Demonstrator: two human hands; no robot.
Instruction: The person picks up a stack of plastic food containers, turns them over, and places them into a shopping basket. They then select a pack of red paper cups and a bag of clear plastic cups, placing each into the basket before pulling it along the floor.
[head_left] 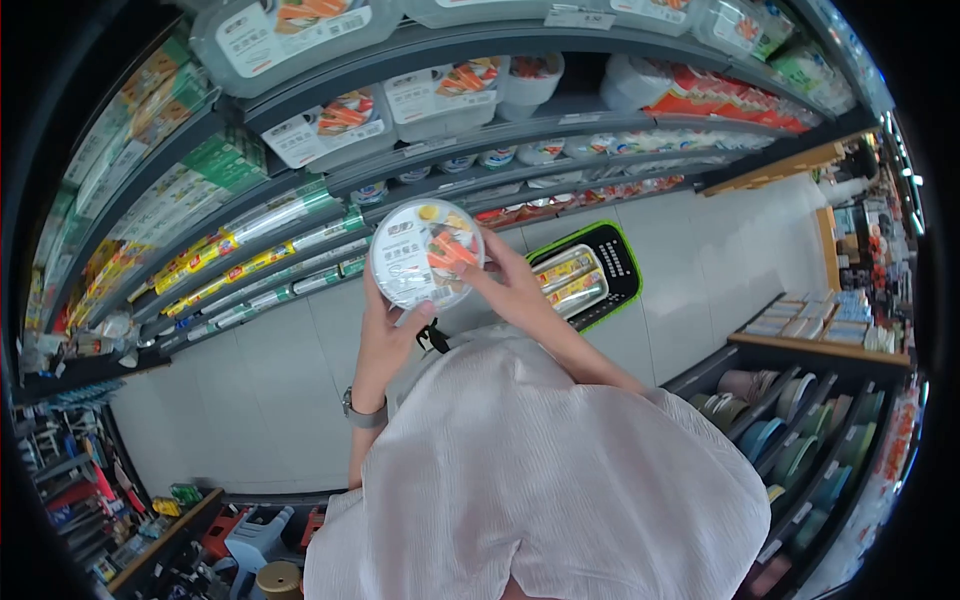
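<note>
A round tub pack with a white label and a picture of orange food is held up in front of the shelves. My left hand grips its lower left edge, with a watch on that wrist. My right hand holds the right side, its thumb on the label. Beyond my right forearm, a black basket with a green rim stands on the floor. A white tray with yellow-labelled packs lies inside it.
Shelves of plastic containers curve across the front. Long boxed rolls fill the left shelves. Racks of bowls stand at the lower right, and a blue-grey stool at the lower left.
</note>
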